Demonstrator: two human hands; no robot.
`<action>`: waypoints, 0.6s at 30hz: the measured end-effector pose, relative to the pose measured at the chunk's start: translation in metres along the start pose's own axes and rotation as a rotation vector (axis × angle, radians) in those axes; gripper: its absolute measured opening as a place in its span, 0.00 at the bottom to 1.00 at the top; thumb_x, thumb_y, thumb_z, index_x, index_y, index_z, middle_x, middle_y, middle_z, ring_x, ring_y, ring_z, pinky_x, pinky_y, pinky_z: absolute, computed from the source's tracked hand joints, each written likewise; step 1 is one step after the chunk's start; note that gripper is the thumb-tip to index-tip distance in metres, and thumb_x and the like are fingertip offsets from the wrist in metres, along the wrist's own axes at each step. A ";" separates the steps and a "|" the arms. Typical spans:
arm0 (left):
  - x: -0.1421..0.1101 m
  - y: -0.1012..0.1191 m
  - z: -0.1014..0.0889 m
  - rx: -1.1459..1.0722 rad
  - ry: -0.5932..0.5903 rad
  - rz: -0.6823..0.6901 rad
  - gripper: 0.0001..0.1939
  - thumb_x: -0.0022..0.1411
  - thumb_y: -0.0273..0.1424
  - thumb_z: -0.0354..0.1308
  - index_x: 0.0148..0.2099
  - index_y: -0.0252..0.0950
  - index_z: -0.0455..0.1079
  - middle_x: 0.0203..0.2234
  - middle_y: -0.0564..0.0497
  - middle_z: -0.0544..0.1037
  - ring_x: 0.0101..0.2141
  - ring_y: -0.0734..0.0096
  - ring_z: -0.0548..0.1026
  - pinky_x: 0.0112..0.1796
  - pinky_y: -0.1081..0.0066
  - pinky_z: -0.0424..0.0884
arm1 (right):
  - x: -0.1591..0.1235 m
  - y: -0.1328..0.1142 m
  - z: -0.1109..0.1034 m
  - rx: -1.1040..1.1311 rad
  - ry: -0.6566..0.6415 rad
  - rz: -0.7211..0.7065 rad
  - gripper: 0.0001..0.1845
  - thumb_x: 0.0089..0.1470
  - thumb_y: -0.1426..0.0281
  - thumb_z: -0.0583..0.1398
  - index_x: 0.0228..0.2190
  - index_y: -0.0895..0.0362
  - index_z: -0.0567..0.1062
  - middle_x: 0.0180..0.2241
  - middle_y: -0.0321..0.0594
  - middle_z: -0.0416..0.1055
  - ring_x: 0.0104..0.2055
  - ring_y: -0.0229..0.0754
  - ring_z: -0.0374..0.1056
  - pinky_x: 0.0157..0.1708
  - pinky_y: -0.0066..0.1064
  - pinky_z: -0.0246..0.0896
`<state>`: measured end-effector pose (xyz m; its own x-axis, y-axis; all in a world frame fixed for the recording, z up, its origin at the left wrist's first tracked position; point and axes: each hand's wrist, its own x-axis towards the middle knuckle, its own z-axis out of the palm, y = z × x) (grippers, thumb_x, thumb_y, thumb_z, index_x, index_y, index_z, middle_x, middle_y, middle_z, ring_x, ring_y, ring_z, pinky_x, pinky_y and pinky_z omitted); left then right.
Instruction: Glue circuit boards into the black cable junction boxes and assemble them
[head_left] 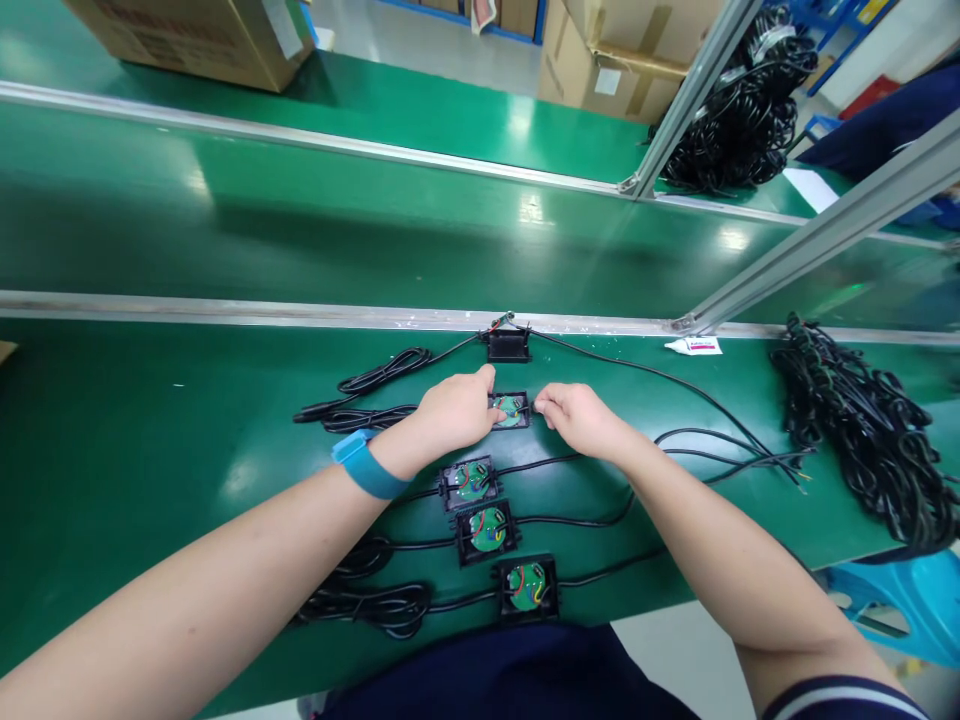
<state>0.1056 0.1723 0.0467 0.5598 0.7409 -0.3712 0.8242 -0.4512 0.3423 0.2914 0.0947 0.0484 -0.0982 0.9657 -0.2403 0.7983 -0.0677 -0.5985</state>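
Observation:
My left hand (459, 410), with a blue wrist strap (371, 464) below it, grips the left side of a small black box (525, 422) that holds a round green circuit board (511, 408). At the box's right side my right hand (574, 415) pinches the black cable where it enters. Nearer to me lie three similar open boxes: one box (469, 483), another box (486, 531) and the closest box (528, 588), each with a green board and cables on both sides. Beyond my hands is a black box (508, 346) whose board sits outside, at its far edge.
Coiled black cables (386, 372) lie left of the boxes. A large cable bundle (862, 430) covers the table's right end, near a white tube (694, 346). A metal rail (300, 313) runs along the back, with a slanted post (810, 230) at right. A blue stool (907, 600) stands below.

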 end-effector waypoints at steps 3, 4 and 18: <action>0.000 0.001 0.002 0.011 0.005 -0.008 0.16 0.60 0.41 0.60 0.46 0.39 0.63 0.39 0.44 0.79 0.40 0.53 0.77 0.32 0.65 0.65 | 0.004 0.003 -0.001 0.062 0.001 0.000 0.11 0.62 0.75 0.54 0.29 0.59 0.74 0.22 0.32 0.69 0.26 0.35 0.62 0.32 0.25 0.55; 0.000 0.001 0.003 0.013 0.006 -0.006 0.16 0.60 0.41 0.60 0.46 0.39 0.63 0.39 0.43 0.79 0.40 0.53 0.77 0.33 0.65 0.66 | 0.005 0.004 0.000 0.070 0.005 -0.002 0.11 0.62 0.75 0.54 0.29 0.59 0.73 0.22 0.32 0.69 0.26 0.35 0.62 0.32 0.25 0.55; 0.000 -0.011 -0.003 -0.073 -0.072 0.128 0.14 0.60 0.40 0.59 0.44 0.38 0.62 0.37 0.45 0.79 0.38 0.57 0.76 0.33 0.67 0.65 | -0.003 -0.008 -0.007 -0.059 0.018 -0.098 0.10 0.62 0.76 0.55 0.33 0.58 0.77 0.29 0.37 0.75 0.30 0.36 0.65 0.34 0.27 0.55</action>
<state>0.0966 0.1789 0.0457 0.6669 0.6406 -0.3807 0.7386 -0.5006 0.4516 0.2893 0.0945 0.0592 -0.1672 0.9714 -0.1688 0.8189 0.0414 -0.5725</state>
